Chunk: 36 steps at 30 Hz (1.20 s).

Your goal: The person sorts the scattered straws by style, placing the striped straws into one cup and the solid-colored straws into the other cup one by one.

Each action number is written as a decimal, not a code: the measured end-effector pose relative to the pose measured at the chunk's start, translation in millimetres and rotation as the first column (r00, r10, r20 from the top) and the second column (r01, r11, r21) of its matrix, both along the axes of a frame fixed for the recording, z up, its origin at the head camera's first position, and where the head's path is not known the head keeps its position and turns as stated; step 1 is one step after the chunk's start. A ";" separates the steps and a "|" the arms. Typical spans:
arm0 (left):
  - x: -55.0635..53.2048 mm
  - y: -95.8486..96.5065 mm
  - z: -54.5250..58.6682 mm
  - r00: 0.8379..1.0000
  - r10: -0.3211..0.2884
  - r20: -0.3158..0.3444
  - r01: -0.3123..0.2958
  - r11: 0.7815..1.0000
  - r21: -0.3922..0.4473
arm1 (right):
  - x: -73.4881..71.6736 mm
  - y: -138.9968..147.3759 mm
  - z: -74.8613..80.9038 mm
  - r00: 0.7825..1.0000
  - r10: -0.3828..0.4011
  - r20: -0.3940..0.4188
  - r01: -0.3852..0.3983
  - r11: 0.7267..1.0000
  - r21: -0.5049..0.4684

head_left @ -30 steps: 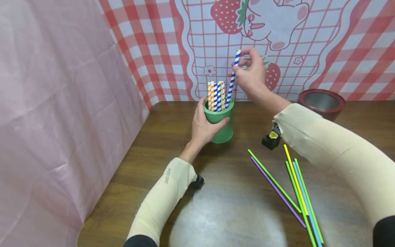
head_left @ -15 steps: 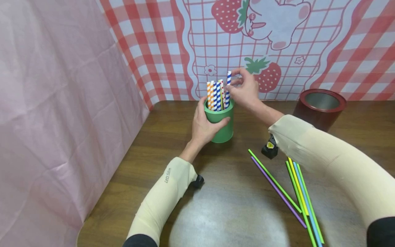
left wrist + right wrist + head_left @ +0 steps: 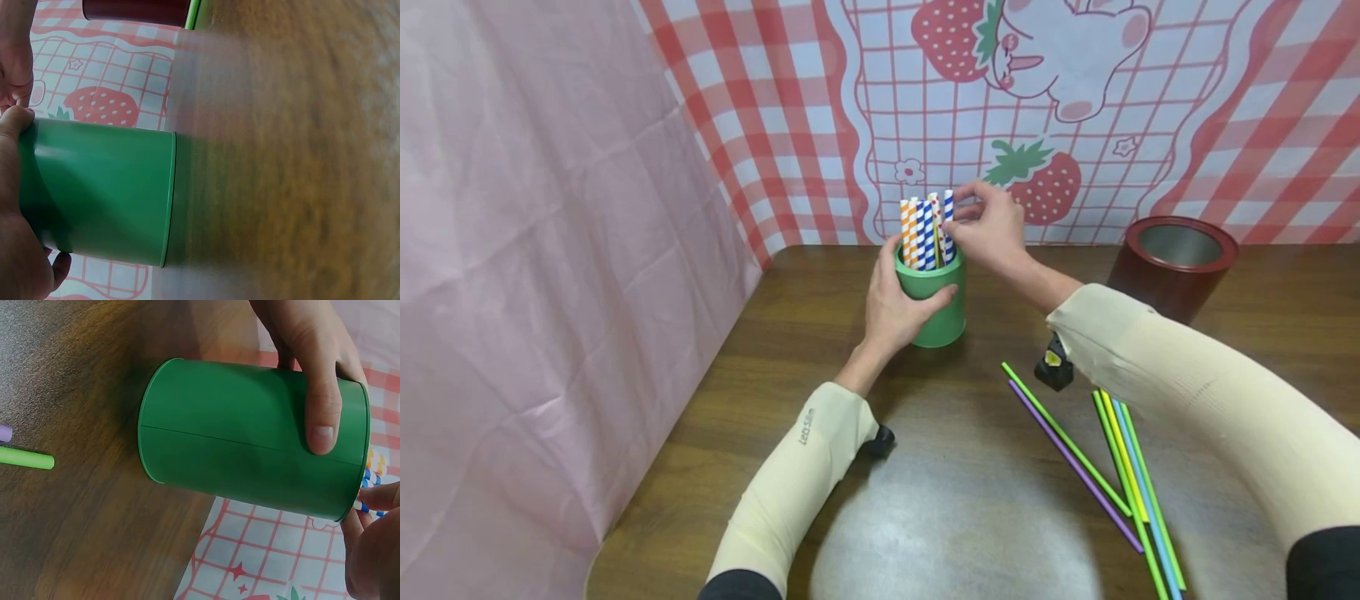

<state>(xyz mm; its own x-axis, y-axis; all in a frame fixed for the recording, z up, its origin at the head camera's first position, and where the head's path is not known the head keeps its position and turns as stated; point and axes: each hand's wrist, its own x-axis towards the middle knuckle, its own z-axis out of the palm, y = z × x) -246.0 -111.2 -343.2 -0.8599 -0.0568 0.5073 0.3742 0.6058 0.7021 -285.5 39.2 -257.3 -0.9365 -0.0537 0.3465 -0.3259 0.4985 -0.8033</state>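
A green can stands upright on the table, and my left hand grips it round the side near the rim. In the right wrist view the left thumb presses flat along the can's wall. Several patterned paper straws stand in the can, some orange-striped, some blue-striped, one red-dotted. At the can's right rim my right hand pinches a blue-and-white striped straw. Its lower end is inside the can, out of sight. The left wrist view shows the right hand only in part.
A dark red can stands behind the right forearm, its inside bare metal. Several plain straws, including a purple straw and a yellow straw, lie on the wooden table at the right. A checked cloth hangs behind.
My right hand has come down and slightly left with the blue-striped straw, which now sits deeper in the green can, near the other straws' height. The left hand has stayed on the can.
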 end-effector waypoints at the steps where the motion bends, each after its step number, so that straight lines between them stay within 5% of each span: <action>1: 0.0 0.0 0.1 1.000 0.001 0.001 -0.001 1.000 -0.001 | 0.2 -0.2 0.2 1.000 -0.003 0.004 0.003 1.000 0.003; 25: 1.9 1.1 1.8 1.000 -0.009 0.002 0.009 1.000 0.002 | 8.6 16.9 6.0 0.999 0.043 -0.003 -0.044 0.997 -0.059; 36: 1.6 0.9 -0.7 1.000 -0.010 0.008 0.010 1.000 0.014 | 22.1 55.3 10.1 0.996 0.069 -0.049 -0.063 0.992 0.111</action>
